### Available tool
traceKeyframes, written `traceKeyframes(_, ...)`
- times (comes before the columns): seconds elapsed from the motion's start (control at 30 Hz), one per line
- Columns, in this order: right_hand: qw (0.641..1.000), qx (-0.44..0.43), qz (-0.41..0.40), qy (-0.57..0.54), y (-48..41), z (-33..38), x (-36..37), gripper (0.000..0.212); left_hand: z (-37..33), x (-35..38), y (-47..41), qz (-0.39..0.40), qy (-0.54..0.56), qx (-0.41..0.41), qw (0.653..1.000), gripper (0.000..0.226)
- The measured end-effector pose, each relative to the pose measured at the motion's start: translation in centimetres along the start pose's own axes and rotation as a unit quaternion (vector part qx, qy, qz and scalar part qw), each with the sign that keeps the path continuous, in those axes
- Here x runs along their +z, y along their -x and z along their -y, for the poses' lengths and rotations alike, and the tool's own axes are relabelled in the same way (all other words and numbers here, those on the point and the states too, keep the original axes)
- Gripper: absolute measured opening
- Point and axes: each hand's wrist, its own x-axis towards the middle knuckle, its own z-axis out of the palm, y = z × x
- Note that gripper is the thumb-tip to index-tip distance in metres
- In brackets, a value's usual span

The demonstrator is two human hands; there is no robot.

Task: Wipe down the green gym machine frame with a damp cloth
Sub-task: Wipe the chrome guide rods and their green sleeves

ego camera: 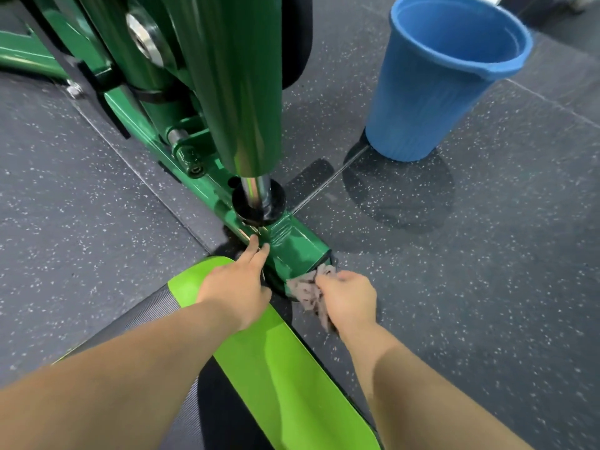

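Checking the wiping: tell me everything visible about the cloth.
The cloth is a pale pinkish-grey rag, crumpled into folds. The right hand grips it and holds its top against the near end of the green frame, low by the floor. A loose tail trails toward the wrist. Whether it is damp cannot be told.

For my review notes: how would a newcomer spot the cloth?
Follow the green machine frame along the floor to its near end. There the right hand grips a crumpled pinkish-grey cloth against it. Unlike the glossy frame and speckled floor, it is pale and wrinkled.
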Motion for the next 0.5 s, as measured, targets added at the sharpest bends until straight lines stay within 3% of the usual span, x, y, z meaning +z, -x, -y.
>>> traceKeyframes(0.07,0.995,-0.011,-0.09,-0.051,-2.6,1.2,-1.2,0.016,0.0,0.1,-0.2,-0.039,0.071,-0.022,0.996,0.07)
traceKeyframes(0.1,0.994,-0.043,-0.095,-0.039,-3.9,2.3,-1.5,0.011,0.0,0.3,-0.4,-0.064,0.091,-0.036,0.993,0.068)
traceKeyframes(0.2,0.976,-0.21,0.028,0.059,-6.4,7.5,-0.8,0.043,-0.2,0.9,-0.9,-0.114,0.062,-0.045,0.991,0.064)
traceKeyframes(0.27,0.946,-0.257,0.14,0.137,-7.0,11.0,0.3,0.055,-0.2,1.1,-0.9,-0.121,0.053,-0.047,0.99,0.062)
traceKeyframes(0.37,0.927,-0.208,0.199,0.24,-8.2,12.0,1.2,0.047,-0.2,0.9,-0.9,-0.126,0.052,-0.046,0.99,0.061)
traceKeyframes(0.43,0.893,-0.194,0.197,0.355,-8.6,11.0,0.5,0.047,-0.2,0.7,-0.9,-0.126,0.054,-0.045,0.989,0.061)
traceKeyframes(0.5,0.88,-0.182,0.207,0.388,-8.1,10.0,-0.8,0.046,-0.2,0.6,-0.8,-0.125,0.056,-0.052,0.989,0.062)
